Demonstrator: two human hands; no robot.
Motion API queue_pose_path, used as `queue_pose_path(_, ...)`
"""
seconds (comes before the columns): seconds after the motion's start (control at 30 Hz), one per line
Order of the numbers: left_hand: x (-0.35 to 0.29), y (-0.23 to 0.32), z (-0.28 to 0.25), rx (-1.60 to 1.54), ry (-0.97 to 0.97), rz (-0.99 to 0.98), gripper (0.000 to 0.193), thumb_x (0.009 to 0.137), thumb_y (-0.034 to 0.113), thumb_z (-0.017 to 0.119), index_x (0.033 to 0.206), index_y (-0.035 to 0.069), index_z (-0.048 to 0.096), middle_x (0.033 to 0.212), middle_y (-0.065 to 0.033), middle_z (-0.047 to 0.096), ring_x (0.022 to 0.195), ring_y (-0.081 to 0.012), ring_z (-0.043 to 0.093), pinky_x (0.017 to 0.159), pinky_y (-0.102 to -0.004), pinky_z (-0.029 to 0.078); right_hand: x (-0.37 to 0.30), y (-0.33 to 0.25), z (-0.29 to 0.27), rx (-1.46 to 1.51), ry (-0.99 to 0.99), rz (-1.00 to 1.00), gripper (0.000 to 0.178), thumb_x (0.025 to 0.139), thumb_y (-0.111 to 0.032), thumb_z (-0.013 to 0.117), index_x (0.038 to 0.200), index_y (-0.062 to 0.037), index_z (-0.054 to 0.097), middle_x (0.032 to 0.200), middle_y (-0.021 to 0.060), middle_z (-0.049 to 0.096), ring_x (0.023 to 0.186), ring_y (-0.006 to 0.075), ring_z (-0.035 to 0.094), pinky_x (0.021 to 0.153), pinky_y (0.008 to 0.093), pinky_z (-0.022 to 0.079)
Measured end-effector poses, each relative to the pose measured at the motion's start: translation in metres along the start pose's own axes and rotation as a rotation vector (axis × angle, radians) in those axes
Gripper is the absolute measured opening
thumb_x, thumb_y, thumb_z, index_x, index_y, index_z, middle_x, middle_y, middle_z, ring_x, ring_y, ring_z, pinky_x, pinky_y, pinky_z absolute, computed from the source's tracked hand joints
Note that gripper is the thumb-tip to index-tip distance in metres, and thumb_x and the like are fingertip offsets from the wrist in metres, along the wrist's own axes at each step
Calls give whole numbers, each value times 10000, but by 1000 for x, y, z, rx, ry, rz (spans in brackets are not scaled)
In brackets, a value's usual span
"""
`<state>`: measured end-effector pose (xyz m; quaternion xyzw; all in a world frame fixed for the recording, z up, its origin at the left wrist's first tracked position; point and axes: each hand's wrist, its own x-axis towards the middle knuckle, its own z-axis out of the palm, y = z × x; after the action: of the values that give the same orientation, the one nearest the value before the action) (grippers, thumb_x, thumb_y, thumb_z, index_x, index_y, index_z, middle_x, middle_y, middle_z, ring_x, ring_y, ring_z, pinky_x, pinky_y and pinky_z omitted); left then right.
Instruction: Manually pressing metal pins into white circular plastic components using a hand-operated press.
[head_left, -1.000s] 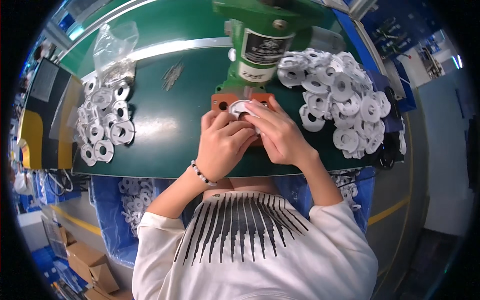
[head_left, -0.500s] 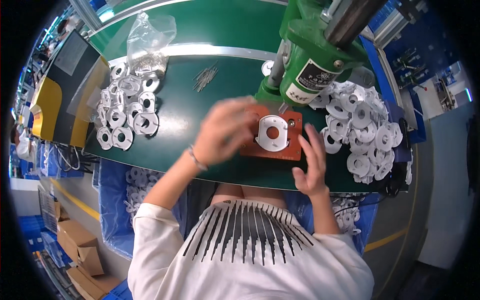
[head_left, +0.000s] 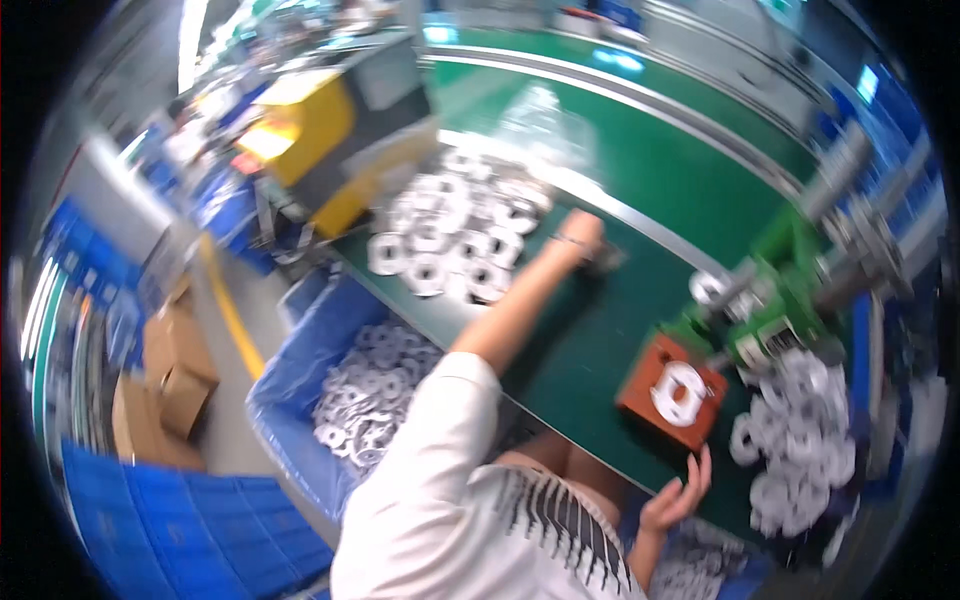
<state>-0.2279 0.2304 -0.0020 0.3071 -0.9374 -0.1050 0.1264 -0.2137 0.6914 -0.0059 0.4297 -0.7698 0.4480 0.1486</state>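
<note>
My left hand reaches out to the small pile of thin metal pins on the green bench. Motion smears its fingers, so whether it grips any pins does not show. Close to the bench's front edge, my right hand is open with its fingers spread, just below the orange fixture block. A white plastic ring plate lies on that block, beneath the head of the green hand press.
White ring plates are heaped at the bench's left beside a clear plastic bag; another heap lies right of the press. A blue-lined bin of similar plates stands below the front edge. Cardboard boxes sit on the floor at left.
The view has swung to the left. My left hand has gone from beside the fixture out to the pin pile. My right hand has drawn back slightly from the block; the plate stays on it.
</note>
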Motion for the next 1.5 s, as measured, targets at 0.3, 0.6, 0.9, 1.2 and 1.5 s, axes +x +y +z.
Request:
queue_pose_path(0.3,-15,9,-8,-289,25,-92,135,665,177,701,738,64,706,805,-133,681,803,-288,655,765,-381,524,-5,10,-2,-12,-19,-30,364,956,-178,322,1166,61,501,1321,258,442,1194,387,459,1008,468,342)
queue_pose_path(0.6,-106,82,-70,-935,68,146,246,855,115,650,1079,12,658,945,-91,696,855,-122,642,764,-264,517,43,-34,-15,-88,-59,-138,256,823,-116,554,1022,15,647,1218,189,557,1140,364,506,995,476,356)
queue_pose_path(0.9,-150,156,-56,-1315,-202,110,261,851,1,625,1106,-53,606,950,-114,687,839,-102,632,746,-224,526,68,-51,10,-196,-309,-130,613,736,-247,703,1262,-17,490,1316,130,458,1279,316,370,1073,591,178)
queue_pose_path(1.2,-142,173,-51,-1174,-168,272,112,838,13,643,924,-36,592,858,-80,682,765,-71,621,665,-212,509,65,-45,9,-198,-308,-126,576,735,-225,705,1248,-41,520,1270,101,513,1271,283,400,1077,586,175)
queue_pose_path(1.5,-144,178,-50,-1231,-114,202,106,839,19,629,918,-29,576,841,-81,684,748,-75,620,649,-224,506,65,-46,9,-184,-300,-108,578,734,-208,703,1263,-55,525,1304,81,511,1266,276,414,1085,558,183)
